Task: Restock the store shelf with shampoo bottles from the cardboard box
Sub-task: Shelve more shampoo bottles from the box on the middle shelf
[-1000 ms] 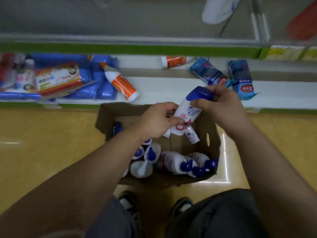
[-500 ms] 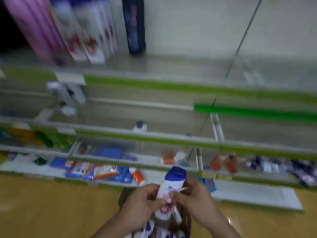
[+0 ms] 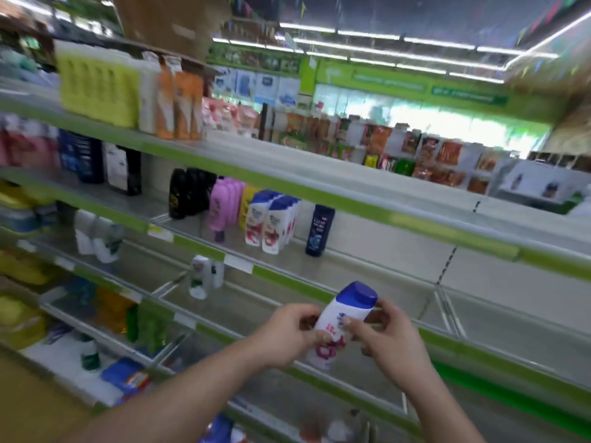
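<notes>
A white shampoo bottle (image 3: 343,318) with a blue cap and red label is held upright in front of the shelves. My left hand (image 3: 287,334) grips its left side and my right hand (image 3: 388,335) grips its right side, thumb across the label. On the shelf (image 3: 367,260) above stands a row of matching white bottles (image 3: 271,223) with blue caps. The cardboard box is out of view except for some blurred bottles (image 3: 332,426) at the bottom edge.
A dark blue bottle (image 3: 319,230) stands right of the matching row, pink bottles (image 3: 220,207) and black ones to the left. Bare shelf stretches to the right. Lower shelves hold green, yellow and white products (image 3: 200,276). The yellow floor (image 3: 28,407) lies at the left.
The view has swung up from the box on the floor to the shelves. Both hands have lifted the bottle from over the box to shelf height, still holding it.
</notes>
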### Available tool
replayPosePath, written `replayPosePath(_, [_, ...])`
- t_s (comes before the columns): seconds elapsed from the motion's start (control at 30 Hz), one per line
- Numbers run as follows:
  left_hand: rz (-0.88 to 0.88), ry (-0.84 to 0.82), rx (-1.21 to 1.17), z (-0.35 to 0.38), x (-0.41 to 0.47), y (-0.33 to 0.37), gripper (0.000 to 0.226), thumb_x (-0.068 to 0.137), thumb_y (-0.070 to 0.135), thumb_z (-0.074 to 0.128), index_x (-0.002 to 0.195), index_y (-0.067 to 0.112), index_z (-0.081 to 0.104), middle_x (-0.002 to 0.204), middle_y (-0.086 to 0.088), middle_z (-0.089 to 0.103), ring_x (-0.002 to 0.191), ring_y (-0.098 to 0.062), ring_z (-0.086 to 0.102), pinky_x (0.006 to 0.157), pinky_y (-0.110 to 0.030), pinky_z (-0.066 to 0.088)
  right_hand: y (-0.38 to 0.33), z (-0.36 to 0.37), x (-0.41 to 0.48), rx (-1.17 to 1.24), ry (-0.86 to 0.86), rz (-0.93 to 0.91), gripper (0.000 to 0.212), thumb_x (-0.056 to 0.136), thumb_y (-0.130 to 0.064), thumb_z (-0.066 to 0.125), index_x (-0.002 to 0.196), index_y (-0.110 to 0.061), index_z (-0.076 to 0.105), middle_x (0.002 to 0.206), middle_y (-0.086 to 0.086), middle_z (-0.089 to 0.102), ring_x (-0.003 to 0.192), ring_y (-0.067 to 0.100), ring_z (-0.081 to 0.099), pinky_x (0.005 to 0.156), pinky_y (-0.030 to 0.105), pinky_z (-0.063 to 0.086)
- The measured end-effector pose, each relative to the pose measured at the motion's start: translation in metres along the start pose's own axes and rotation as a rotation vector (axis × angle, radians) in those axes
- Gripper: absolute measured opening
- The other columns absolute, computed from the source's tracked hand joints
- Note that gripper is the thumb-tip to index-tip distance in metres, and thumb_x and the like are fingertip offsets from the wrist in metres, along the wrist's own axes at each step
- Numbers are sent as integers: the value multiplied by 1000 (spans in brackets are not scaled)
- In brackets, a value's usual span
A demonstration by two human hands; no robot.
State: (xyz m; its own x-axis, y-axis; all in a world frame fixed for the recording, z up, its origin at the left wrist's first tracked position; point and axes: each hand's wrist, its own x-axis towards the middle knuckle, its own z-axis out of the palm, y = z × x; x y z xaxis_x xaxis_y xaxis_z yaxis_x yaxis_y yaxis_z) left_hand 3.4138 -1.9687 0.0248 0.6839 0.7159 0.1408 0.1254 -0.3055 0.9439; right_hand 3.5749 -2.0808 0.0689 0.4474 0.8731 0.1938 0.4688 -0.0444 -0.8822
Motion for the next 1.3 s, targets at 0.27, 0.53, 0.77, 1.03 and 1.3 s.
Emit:
replayPosePath(0.27, [73,114,48,-73,61,-4,27,87,19,73,114,21,70,98,7,76,91,-6,72,90,-37,57,-35,56,87,-61,81,-136,31,80,-16,79,107,-24,68,93,-6,74,76,5,70,70,30,58])
replayPosePath(0.53, [5,150,162,-135,159,-45,30,92,38,65,122,38,63,111,15,69,101,-4,64,94,-39,54,-32,125,200,-174,179,-66,30,84,-29,75,110,-33,60,99,-13,70,86,10,69,82,39,58])
replayPosePath(0.77, [-3,197,359,-144,208,-72,41,93,38,59,132,26,54,126,5,59,106,-19,60,92,-40,52,-18,144,259,-278,249,45,37,85,-25,73,120,-24,59,98,-9,69,84,13,69,67,25,51])
replayPosePath(1.03, [-23,140,370,-156,212,-81,33,89,33,62,121,28,61,119,6,58,97,-14,59,88,-36,52,-14,160,303,-279,234,129,17,87,-30,67,103,-36,61,99,-10,71,93,19,67,84,44,58])
replayPosePath(1.3, [0,97,382,-155,202,-82,35,89,28,59,123,23,63,114,8,57,95,-12,59,86,-31,50,-6,164,303,-191,270,146,31,85,-30,73,114,-30,65,97,-14,71,87,9,67,77,26,52])
